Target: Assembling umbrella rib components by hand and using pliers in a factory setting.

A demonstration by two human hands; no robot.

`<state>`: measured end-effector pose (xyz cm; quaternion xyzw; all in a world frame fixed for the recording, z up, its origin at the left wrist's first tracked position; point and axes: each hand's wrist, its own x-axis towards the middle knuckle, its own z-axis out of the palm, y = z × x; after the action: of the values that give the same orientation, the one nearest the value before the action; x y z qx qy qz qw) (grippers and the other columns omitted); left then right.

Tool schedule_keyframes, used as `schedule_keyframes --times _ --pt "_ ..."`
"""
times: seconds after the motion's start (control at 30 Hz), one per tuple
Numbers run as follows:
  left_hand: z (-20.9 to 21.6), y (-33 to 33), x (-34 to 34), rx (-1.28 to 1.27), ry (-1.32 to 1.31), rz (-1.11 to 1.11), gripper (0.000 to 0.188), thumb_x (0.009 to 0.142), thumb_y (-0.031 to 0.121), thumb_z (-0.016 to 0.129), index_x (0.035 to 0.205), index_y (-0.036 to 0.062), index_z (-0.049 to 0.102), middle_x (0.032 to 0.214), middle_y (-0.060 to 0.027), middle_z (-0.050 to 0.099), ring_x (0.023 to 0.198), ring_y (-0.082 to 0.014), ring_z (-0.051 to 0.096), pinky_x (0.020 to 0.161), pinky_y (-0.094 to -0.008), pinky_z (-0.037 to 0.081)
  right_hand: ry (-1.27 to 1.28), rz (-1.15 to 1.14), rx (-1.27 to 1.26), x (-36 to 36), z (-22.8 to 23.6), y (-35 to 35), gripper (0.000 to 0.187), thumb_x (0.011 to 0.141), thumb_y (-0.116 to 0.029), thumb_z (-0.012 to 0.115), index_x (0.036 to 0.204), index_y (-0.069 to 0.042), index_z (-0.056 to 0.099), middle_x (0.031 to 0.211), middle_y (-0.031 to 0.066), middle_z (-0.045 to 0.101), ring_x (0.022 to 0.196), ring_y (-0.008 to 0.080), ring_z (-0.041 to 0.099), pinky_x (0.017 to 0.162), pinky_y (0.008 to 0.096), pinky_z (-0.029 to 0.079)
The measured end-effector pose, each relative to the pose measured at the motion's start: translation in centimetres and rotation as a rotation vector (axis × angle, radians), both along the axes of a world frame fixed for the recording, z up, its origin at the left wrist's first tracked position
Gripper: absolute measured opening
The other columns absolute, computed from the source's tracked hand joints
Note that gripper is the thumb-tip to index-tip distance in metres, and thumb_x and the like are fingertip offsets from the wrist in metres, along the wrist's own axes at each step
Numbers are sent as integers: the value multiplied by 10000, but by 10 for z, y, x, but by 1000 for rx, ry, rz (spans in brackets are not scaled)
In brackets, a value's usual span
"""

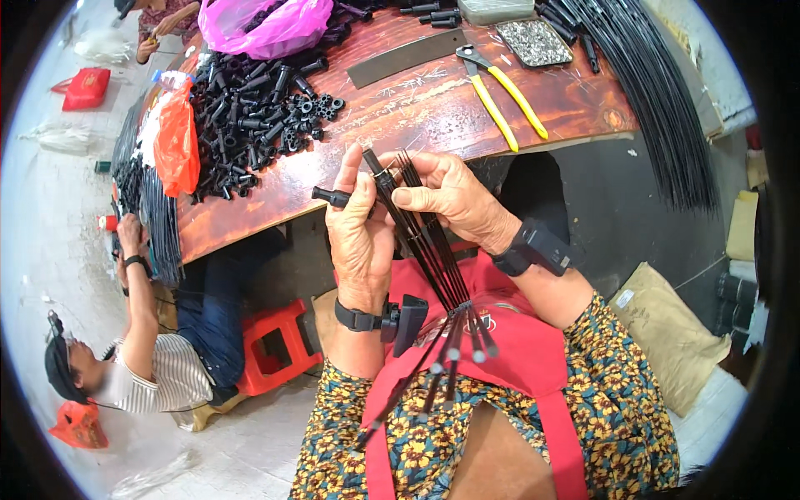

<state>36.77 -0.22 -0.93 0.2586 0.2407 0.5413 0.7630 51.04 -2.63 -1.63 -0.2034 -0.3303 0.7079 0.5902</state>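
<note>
In front of my red apron, both hands are closed around a bundle of thin black umbrella ribs (433, 258). The ribs fan out downward, some with pale round tips. My left hand (362, 233) grips the upper part from the left, and a short black plastic tube fitting (331, 197) pokes out sideways between its fingers. A thicker black tube end (371, 160) rises above the bundle. My right hand (458, 200) pinches the rib tops between thumb and fingers. How the ribs join the fitting is hidden by my fingers.
On the wooden table (400, 117) lie yellow-handled pliers (504, 96), a flat metal bar (406, 58), a tray of small metal pieces (535, 43) and a heap of black plastic fittings (258, 108). Long black ribs (650, 92) overhang the right edge. A co-worker (158, 358) sits at left.
</note>
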Motion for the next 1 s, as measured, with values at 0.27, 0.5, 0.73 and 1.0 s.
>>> schedule_keyframes --times 0.27,0.5,0.73,1.0 --pt "-4 -1 -2 38 -101 -94 666 812 -74 602 1426 -6 354 1073 -128 650 939 -175 632 838 -290 507 -130 -36 -26 7 -13 2 327 855 -156 713 1153 -58 621 822 -7 687 623 14 617 388 122 338" --pt "-5 12 -5 8 -61 -62 635 811 -64 606 1403 -38 378 1047 -129 652 885 -166 630 799 -280 511 -100 -10 -43 2 -15 16 329 851 -153 716 1155 -66 625 842 27 699 637 43 645 407 123 374" --pt "-4 17 -31 -103 155 -101 575 865 22 634 1360 -48 350 1038 -154 639 917 -278 662 818 -407 563 -203 -64 -93 4 -12 8 226 902 -148 618 1095 -32 611 852 34 658 740 92 630 629 217 498" --pt "22 27 -58 86 267 -21 308 892 37 582 1193 8 527 1036 -129 633 998 -313 645 883 -451 533 -119 -40 -174 16 -20 -15 206 867 -138 680 1026 -29 605 831 78 673 712 169 680 654 271 565"
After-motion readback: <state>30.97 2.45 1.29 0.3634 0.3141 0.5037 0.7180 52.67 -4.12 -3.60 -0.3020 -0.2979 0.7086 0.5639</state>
